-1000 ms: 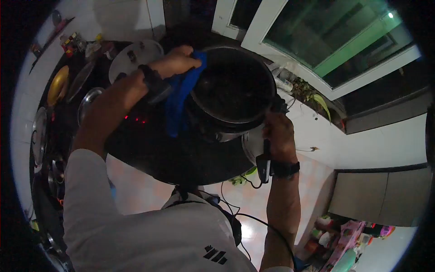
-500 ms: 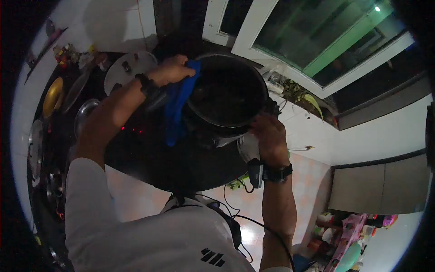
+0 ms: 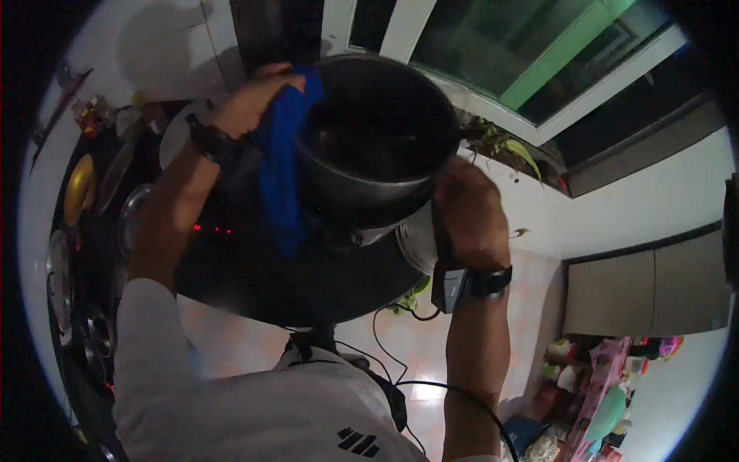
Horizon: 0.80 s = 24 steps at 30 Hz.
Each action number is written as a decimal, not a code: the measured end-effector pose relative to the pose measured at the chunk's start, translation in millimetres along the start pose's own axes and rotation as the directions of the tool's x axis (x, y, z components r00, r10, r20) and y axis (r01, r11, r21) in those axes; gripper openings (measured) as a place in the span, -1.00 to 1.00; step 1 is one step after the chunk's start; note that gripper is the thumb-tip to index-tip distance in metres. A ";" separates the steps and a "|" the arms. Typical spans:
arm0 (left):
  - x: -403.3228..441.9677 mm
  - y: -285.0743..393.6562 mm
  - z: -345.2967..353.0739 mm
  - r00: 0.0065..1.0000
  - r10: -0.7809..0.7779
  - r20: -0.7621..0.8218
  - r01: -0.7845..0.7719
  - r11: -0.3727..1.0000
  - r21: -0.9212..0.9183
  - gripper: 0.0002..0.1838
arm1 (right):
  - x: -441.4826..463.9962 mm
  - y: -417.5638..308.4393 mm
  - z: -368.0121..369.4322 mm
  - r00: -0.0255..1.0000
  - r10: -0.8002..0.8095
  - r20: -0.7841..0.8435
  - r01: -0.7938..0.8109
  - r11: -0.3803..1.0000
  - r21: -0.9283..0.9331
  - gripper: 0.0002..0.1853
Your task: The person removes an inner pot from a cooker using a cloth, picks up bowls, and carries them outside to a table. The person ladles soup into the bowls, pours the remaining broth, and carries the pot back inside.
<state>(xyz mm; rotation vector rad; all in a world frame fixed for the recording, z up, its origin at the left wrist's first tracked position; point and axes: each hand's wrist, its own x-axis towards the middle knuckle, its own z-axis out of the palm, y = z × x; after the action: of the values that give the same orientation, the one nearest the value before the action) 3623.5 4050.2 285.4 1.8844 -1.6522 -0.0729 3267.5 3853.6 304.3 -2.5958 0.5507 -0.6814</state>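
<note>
A large dark cooking pot (image 3: pixel 369 189) is held up over the black counter, its inside too dark to make out. My left hand (image 3: pixel 258 100) is closed on a blue cloth (image 3: pixel 281 169), which is bunched against the pot's left side and hangs down beside it. At the opposite side my right hand (image 3: pixel 471 212) is closed at the pot's right edge, fingertips hidden in shadow. A dark handle-like part (image 3: pixel 466 133) juts out just above that hand. Under the pot, a pale rounded container (image 3: pixel 416 242) is partly visible.
Small red lights (image 3: pixel 212 229) glow on the black counter (image 3: pixel 254 281). Metal lids and a golden lid (image 3: pixel 79 189) line the left wall. Green leaves (image 3: pixel 512 146) lie on the sill below the window (image 3: pixel 531 69). A black cable (image 3: pixel 462 394) runs along my right arm.
The pot has come up nearer the camera and slightly left, with both hands moving along at its sides. The blue cloth has shifted left with my left hand.
</note>
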 end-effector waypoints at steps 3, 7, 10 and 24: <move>11.0 30.5 -11.0 0.937 -0.320 -0.138 0.203 0.824 -0.529 -0.28 | -4.0 -6.1 -12.2 0.942 0.308 0.136 -0.250 0.370 0.895 -0.81; 7.0 78.8 -50.4 0.977 -0.028 -0.210 -0.066 0.902 -0.428 -0.29 | -31.5 -50.4 -54.7 0.884 0.436 0.168 -0.158 -0.058 0.986 -0.86; 20.8 180.6 -61.8 0.963 -0.268 -0.001 0.174 0.627 -0.759 -0.31 | -78.8 -41.7 -67.3 0.901 0.409 0.146 -0.139 -0.048 0.989 -0.87; -45.0 444.0 79.6 0.957 0.197 0.215 -0.050 0.837 -0.545 -0.63 | -443.1 -99.0 -142.7 0.560 0.824 -0.086 -0.077 0.154 0.985 -0.77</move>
<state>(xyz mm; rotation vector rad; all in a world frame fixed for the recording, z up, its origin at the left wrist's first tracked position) 3190.3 4049.0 418.8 1.3746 -1.6950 -0.6895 2862.2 4103.0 299.2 -0.8465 0.8349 -1.1725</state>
